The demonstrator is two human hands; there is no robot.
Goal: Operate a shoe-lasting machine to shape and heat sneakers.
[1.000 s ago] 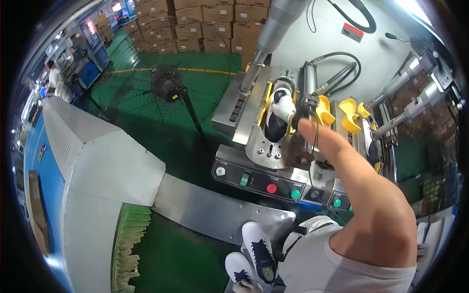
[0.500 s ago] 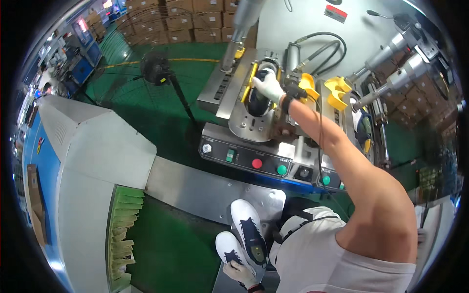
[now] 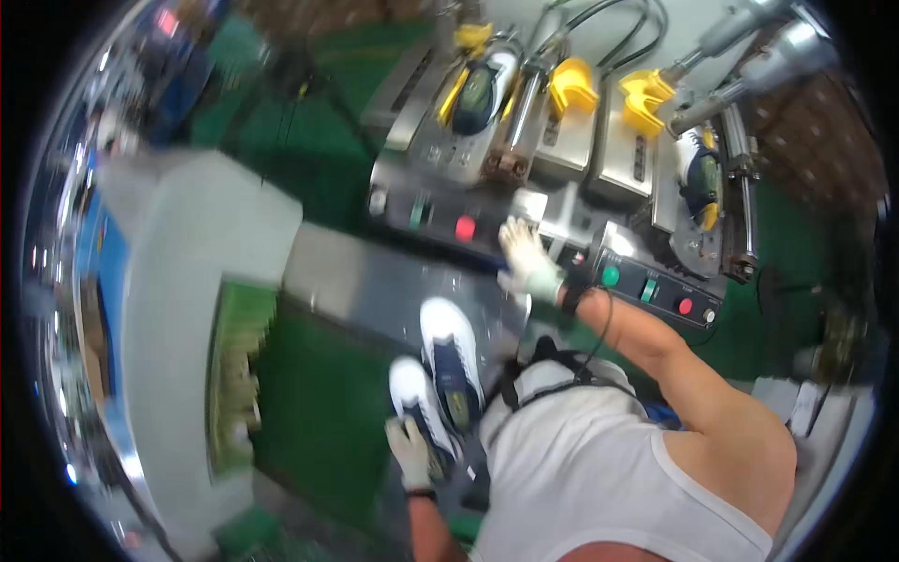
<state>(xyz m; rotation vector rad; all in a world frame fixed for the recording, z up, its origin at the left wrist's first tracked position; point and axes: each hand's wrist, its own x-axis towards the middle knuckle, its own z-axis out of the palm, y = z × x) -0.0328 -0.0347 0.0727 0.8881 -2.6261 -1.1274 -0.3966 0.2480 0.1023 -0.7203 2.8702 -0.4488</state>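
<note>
A: Where are the shoes?
B: 2 low sneakers with white toes and navy uppers lie side by side left of the person's lap, toes toward the machine: the left-hand sneaker (image 3: 409, 379) and the right-hand sneaker (image 3: 445, 323)

A: And the hands?
B: The white-gloved left hand (image 3: 409, 452) is at the back of the left-hand sneaker, fingers slightly bent against it; blur hides whether they grip. The white-gloved right hand (image 3: 526, 253) is spread, thumb apart, with nothing visible in it, at the right end of a dark control panel with a round red button (image 3: 465, 228). I cannot tell whether it presses anything

A: How far along does it look?
B: About midway, I'd judge. A navy and white shoe (image 3: 478, 94) sits in the left station, and another navy and white shoe (image 3: 698, 173) in the right station, so loading looks done there. The 2 sneakers by the lap are outside the machine, so handling them seems left. Whether either station is running, I can't tell

A: What's between the stations?
B: 2 curved yellow pads, the left pad (image 3: 573, 86) and the right pad (image 3: 644, 98), above metal blocks
</note>
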